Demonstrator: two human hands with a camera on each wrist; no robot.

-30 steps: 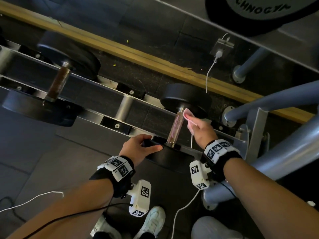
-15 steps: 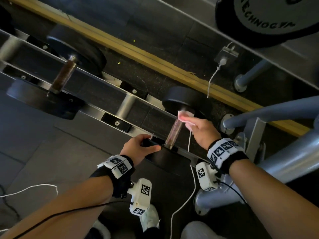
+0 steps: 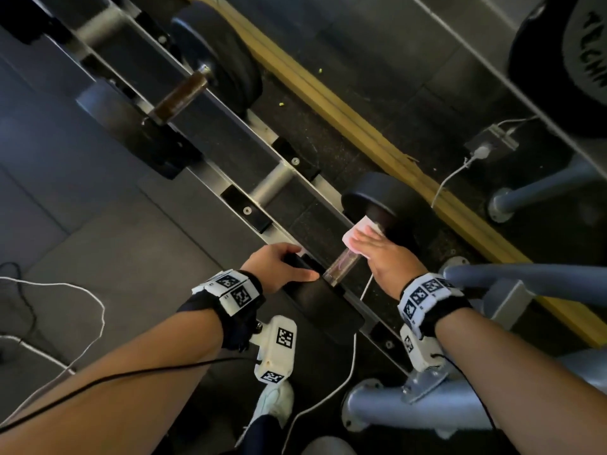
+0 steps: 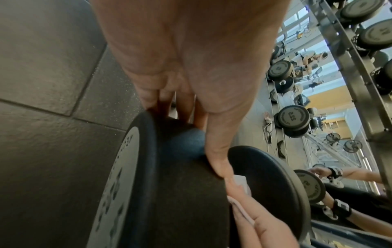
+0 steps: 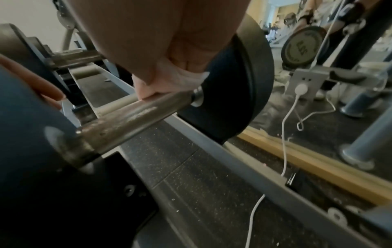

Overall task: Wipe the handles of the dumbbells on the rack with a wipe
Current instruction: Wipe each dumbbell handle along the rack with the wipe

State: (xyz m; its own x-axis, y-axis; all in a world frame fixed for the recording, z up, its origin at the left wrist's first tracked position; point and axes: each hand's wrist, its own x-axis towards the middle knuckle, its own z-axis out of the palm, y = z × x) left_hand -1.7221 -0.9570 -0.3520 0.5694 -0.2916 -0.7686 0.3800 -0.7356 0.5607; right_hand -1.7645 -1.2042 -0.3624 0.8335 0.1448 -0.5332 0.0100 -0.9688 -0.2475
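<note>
A black dumbbell lies across the rack rails [image 3: 230, 165], its metal handle [image 3: 340, 267] [image 5: 135, 117] between two round heads. My right hand [image 3: 377, 247] [image 5: 169, 67] grips a pale pink wipe [image 3: 356, 233] [image 5: 182, 77] wrapped over the far end of the handle, beside the far head [image 3: 384, 198] [image 5: 233, 94]. My left hand [image 3: 279, 264] [image 4: 191, 100] grips the top of the near head [image 3: 322, 300] [image 4: 174, 193], fingers over its far edge, thumb along the top. A second dumbbell with a brownish handle [image 3: 180, 96] rests further left on the rack.
A yellow wooden strip [image 3: 361, 126] runs along a mirror behind the rack. Grey machine tubes [image 3: 525, 280] stand at the right. A white charger cable [image 3: 453, 178] hangs from a socket. White and black cords [image 3: 82, 297] trail over the dark floor tiles at the left.
My right hand has slid the wipe along the handle toward the far head. The left hand stays on the near head. The head view has swung and closed in.
</note>
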